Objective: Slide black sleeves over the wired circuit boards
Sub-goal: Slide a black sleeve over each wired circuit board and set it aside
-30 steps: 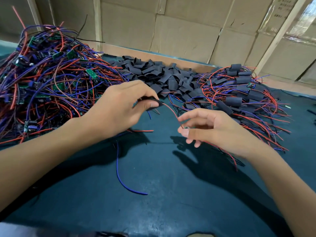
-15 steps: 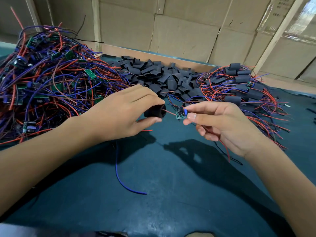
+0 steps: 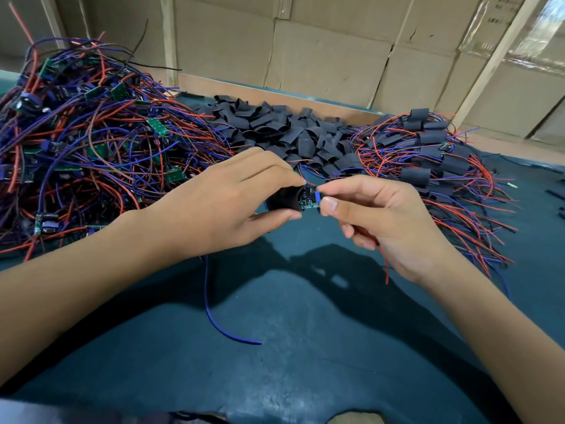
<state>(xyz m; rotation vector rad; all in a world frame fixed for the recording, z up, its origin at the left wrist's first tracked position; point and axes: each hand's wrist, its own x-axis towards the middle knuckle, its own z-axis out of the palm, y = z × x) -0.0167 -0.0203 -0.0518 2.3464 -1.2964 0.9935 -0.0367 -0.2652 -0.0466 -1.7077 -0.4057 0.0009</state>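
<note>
Above the teal table (image 3: 290,347), my left hand (image 3: 220,206) pinches a black sleeve (image 3: 284,198) between thumb and fingers, its mouth facing right. My right hand (image 3: 382,218) pinches the green circuit board (image 3: 309,201), whose near end sits just inside the sleeve's opening.

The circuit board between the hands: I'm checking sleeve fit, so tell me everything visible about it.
The circuit board is small and green, with a blue component at its right end. The right hand pinches that end between thumb and forefinger. Its left end sits at the mouth of the black sleeve gripped by the left hand. It is held above the teal table.
</note>
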